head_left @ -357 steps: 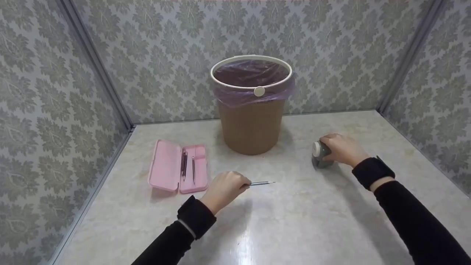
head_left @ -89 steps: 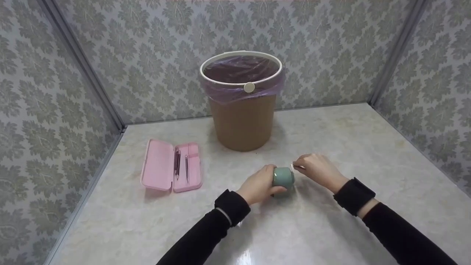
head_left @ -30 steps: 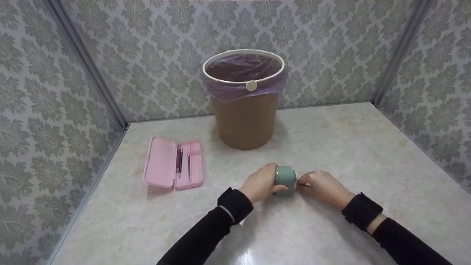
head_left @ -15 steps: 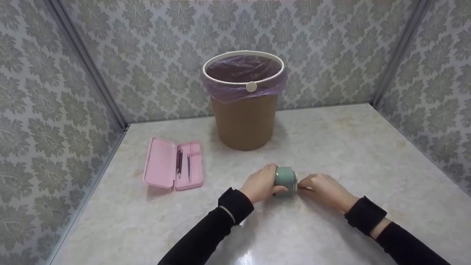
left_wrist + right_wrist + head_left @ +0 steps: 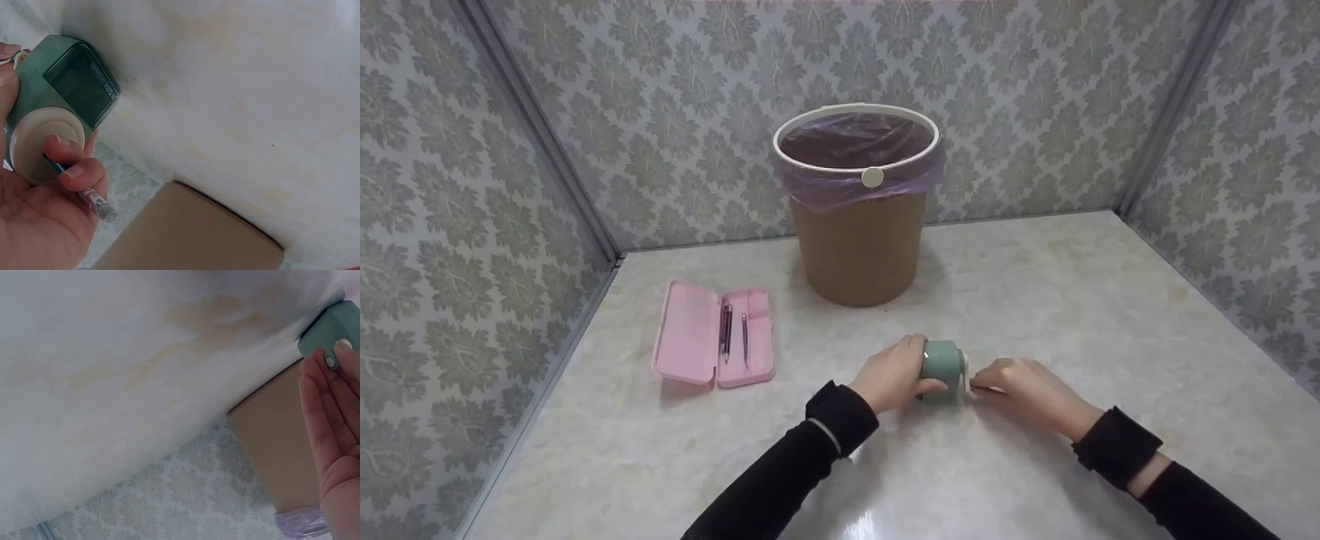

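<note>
My left hand (image 5: 891, 373) grips a green pencil sharpener (image 5: 942, 361) near the middle of the table. In the left wrist view, the sharpener (image 5: 84, 79) shows a dark see-through window and a cream round face (image 5: 42, 135). A pencil (image 5: 93, 198) meets that face, its blunt end sticking out between my left fingers; its tip is hidden. On the sharpener's other side my right hand (image 5: 1027, 394) pinches the small crank handle (image 5: 966, 375). The knob of the crank (image 5: 331, 361) shows between thumb and fingers in the right wrist view.
A pink pencil case (image 5: 685, 334) lies with its lid open on the left, several slim pencils or pens (image 5: 726, 334) inside. Behind the hands stands a brown bin (image 5: 861, 247) with a purple liner (image 5: 840, 191). Patterned walls (image 5: 720, 112) enclose the table's back and sides.
Since the earliest frame, the sharpener has come from the right to the middle, into my left hand with the pencil. Lately my right hand has shifted slightly right and down with the crank.
</note>
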The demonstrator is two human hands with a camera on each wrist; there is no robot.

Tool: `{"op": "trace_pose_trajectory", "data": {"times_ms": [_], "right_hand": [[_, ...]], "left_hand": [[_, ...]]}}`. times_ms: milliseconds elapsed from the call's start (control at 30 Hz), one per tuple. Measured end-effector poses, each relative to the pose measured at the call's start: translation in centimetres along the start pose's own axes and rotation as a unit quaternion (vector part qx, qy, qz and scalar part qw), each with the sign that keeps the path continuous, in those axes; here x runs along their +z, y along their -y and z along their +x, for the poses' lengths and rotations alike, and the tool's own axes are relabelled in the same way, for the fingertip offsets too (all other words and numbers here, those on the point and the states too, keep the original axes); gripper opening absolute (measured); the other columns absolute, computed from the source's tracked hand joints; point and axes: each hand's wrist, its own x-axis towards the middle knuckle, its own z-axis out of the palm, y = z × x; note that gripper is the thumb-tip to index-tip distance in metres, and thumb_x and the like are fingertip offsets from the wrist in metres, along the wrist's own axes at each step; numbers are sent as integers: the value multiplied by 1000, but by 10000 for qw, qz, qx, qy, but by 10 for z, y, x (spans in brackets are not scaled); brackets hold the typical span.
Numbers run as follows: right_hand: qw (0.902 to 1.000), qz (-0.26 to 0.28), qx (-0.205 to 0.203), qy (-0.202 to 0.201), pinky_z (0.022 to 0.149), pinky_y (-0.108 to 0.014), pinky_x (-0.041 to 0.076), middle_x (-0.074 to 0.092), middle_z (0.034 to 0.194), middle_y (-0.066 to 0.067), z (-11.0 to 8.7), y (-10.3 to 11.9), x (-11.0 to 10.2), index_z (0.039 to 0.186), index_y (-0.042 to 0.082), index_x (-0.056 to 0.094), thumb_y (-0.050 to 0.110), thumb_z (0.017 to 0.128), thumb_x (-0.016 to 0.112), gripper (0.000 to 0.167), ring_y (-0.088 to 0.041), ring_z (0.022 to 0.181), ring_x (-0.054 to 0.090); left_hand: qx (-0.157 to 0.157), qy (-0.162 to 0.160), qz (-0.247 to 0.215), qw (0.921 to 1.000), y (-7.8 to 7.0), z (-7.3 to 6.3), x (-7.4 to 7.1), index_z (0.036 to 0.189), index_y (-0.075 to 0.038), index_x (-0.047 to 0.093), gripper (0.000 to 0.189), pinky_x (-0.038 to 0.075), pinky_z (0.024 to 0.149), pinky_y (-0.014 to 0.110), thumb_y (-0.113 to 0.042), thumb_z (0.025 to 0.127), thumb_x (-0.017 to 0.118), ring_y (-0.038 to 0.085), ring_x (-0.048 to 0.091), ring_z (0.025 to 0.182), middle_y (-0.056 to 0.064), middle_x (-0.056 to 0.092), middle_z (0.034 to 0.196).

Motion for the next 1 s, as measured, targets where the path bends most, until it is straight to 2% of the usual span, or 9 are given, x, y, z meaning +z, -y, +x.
{"op": "trace_pose_trajectory", "data": {"times_ms": [433, 733, 1000], "right_hand": [[9998, -25, -175, -99, 72, -32, 60, 77, 85, 1, -5, 3, -3, 93, 11, 76, 0, 89, 74, 11, -15, 80, 72], [9977, -68, -482, -480, 68, -30, 58, 74, 83, 2, -5, 3, -4, 92, 10, 75, -1, 85, 77, 13, -12, 77, 70], [9966, -37, -544, -622, 67, -30, 58, 75, 81, 0, -4, 6, -7, 92, 9, 77, -3, 83, 79, 15, -13, 75, 70]], "left_hand": [[-36, 11, 95, 9999, -2, 1, 2, 126, -3, 53, 60, 60, 86, 34, -49, 92, 73, 20, 69, 99, 7, 67, 111], [-9, 45, 157, 9999, 0, -1, 1, 125, -4, 52, 60, 60, 83, 35, -51, 92, 71, 20, 69, 96, 6, 65, 110], [-17, 38, 155, 9999, 1, -1, 1, 125, -4, 52, 61, 60, 84, 35, -51, 92, 71, 21, 69, 97, 7, 66, 111]]}}
